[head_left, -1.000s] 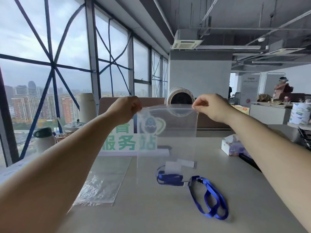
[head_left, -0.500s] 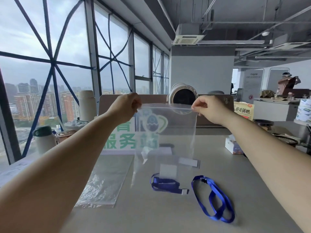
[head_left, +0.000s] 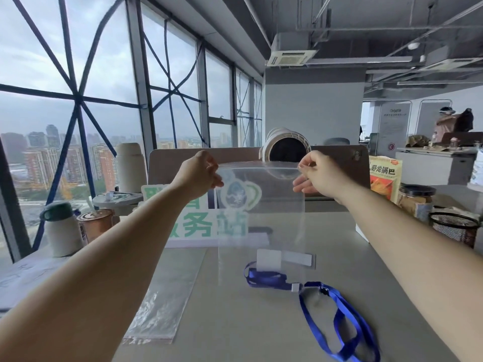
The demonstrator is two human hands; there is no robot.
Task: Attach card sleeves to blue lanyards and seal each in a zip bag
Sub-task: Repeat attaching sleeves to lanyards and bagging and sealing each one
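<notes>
I hold a clear zip bag (head_left: pixel 261 212) up in the air in front of me, stretched by its top edge. My left hand (head_left: pixel 200 172) pinches the top left corner and my right hand (head_left: pixel 317 173) pinches the top right corner. Inside the bag, at the bottom, lies a folded blue lanyard (head_left: pixel 266 278) with a white card sleeve (head_left: pixel 269 259). A second blue lanyard (head_left: pixel 339 320) lies loose on the grey table (head_left: pixel 248 330), to the right below the bag. A white card sleeve (head_left: pixel 299 258) lies flat on the table behind the bag.
A stack of clear zip bags (head_left: pixel 167 301) lies on the table at left. A green-lettered sign (head_left: pixel 198 220) stands behind the bag. Cups and a flask (head_left: pixel 62 231) stand at far left; a jar (head_left: pixel 415 199), snack bag (head_left: pixel 384 176) and mesh basket (head_left: pixel 454 228) at right.
My head has tilted up and turned slightly right, so more of the right side shows. The bag stays stretched between both hands and hangs straighter than before.
</notes>
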